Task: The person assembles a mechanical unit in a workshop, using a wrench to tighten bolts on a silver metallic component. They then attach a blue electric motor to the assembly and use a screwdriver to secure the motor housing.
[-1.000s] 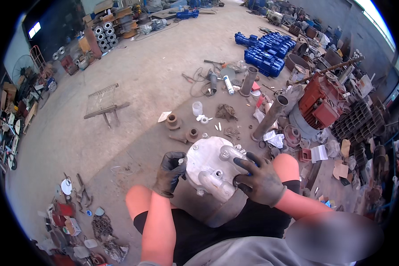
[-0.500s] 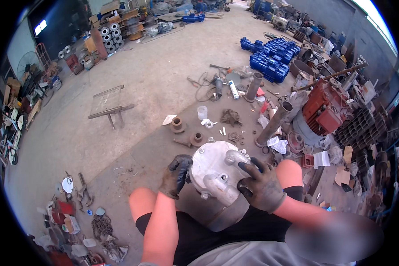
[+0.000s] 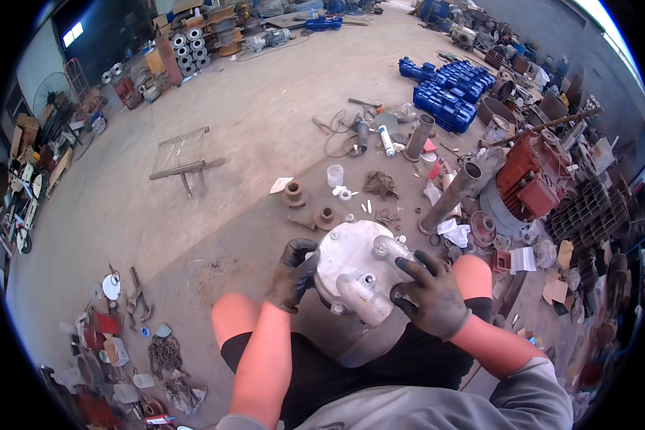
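A round silver-grey metal cover (image 3: 345, 256) with two stubby pipe ports and bolts around its rim sits on a dark cylindrical metal body (image 3: 365, 350) between my knees. My left hand (image 3: 294, 276), in a dark work glove, is closed against the cover's left rim, its fingers curled. On the opposite side my gloved right hand (image 3: 434, 295) grips the right rim beside the ports, thumb and fingers bent around the edge. The undersides of the fingers are hidden. Just beyond the cover stand two rusty flanged collars, one nearer (image 3: 327, 217) and one farther (image 3: 292, 192).
Ahead on the floor are a clear plastic cup (image 3: 335, 175), a dark rag (image 3: 381, 184), an angle grinder (image 3: 362, 135) and a white tube (image 3: 386, 140). Steel pipes (image 3: 448, 201), a red motor (image 3: 530, 172) and blue motors (image 3: 444, 100) stand to the right. A chain (image 3: 165, 356) lies lower left.
The whole view has shifted slightly, so the scene sits a little farther right. Both hands keep their places on the cover, which shows no clear movement.
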`<state>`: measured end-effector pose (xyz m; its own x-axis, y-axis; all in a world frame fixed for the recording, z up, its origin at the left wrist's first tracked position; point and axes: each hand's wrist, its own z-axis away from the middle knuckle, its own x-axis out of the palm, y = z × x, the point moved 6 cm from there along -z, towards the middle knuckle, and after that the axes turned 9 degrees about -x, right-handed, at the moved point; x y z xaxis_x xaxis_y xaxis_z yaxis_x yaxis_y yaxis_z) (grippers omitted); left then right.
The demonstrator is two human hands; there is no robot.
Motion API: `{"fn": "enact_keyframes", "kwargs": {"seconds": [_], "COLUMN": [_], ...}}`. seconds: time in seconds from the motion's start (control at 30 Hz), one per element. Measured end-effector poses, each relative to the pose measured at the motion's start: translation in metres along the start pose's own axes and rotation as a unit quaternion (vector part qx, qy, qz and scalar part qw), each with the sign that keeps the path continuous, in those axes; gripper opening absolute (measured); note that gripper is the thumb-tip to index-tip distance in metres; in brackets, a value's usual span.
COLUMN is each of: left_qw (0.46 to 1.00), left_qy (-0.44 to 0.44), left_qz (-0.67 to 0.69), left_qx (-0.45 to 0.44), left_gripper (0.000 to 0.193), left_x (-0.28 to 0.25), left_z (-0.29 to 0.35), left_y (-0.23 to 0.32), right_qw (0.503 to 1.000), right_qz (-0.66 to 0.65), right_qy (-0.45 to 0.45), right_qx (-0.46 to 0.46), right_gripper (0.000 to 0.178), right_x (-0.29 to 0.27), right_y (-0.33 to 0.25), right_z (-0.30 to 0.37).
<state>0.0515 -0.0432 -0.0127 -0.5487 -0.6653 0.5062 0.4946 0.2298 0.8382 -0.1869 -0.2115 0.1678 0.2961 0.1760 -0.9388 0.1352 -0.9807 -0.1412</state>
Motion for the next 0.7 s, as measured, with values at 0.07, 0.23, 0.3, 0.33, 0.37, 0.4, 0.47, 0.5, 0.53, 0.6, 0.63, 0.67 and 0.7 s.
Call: {"fn": "enact_keyframes", "kwargs": {"seconds": [0.07,0.23,0.3,0.33,0.37,0.4,0.47,0.5,0.53,0.6,0.63,0.67,0.7], "left_qw": [0.999,0.998,0.999,1.0,1.0,1.0,0.999,0.998,0.998,0.996,0.998,0.999,0.999], "left_qy": [0.017,-0.011,-0.016,-0.014,-0.012,0.01,0.005,0.002,-0.007,-0.026,-0.027,-0.028,-0.028], "left_qz": [0.015,0.025,0.034,0.019,0.003,-0.005,0.023,0.037,0.043,0.057,0.043,0.029,0.015], "left_qx": [0.04,-0.048,-0.034,-0.003,0.028,0.022,-0.026,-0.049,-0.055,-0.067,-0.037,-0.008,0.021], "left_gripper": [0.02,0.017,0.017,0.018,0.019,0.018,0.015,0.014,0.015,0.017,0.018,0.02,0.022], "left_x": [0.005,-0.006,-0.004,0.002,0.006,0.005,0.002,0.002,0.003,0.005,0.007,0.011,0.012], "left_z": [-0.001,0.001,0.002,0.004,0.005,0.002,0.004,0.006,0.006,0.007,0.007,0.007,0.008], "left_y": [0.002,0.002,0.004,0.007,0.01,0.009,0.007,0.008,0.009,0.009,0.012,0.013,0.014], "right_qw": [1.0,0.999,1.0,1.0,1.0,1.0,0.999,0.999,0.999,0.999,0.999,0.999,0.999], "right_qz": [0.003,0.031,0.028,0.023,0.018,0.021,0.025,0.024,0.024,0.026,0.03,0.033,0.036], "right_qy": [0.008,-0.006,-0.007,-0.01,-0.013,-0.012,-0.011,-0.011,-0.012,-0.014,-0.015,-0.016,-0.016], "right_qx": [0.011,-0.008,-0.001,0.005,0.012,0.014,0.019,0.02,0.023,0.028,0.032,0.035,0.034], "right_gripper": [0.019,0.021,0.02,0.019,0.019,0.018,0.017,0.017,0.017,0.017,0.016,0.016,0.016], "right_x": [0.002,0.001,0.003,0.003,0.005,0.004,0.004,0.004,0.005,0.005,0.005,0.004,0.004], "right_y": [0.001,-0.003,-0.002,-0.002,-0.002,-0.002,-0.003,-0.004,-0.004,-0.006,-0.008,-0.008,-0.009], "right_z": [0.0,-0.003,-0.002,-0.002,-0.003,-0.003,-0.005,-0.005,-0.006,-0.006,-0.007,-0.007,-0.007]}}
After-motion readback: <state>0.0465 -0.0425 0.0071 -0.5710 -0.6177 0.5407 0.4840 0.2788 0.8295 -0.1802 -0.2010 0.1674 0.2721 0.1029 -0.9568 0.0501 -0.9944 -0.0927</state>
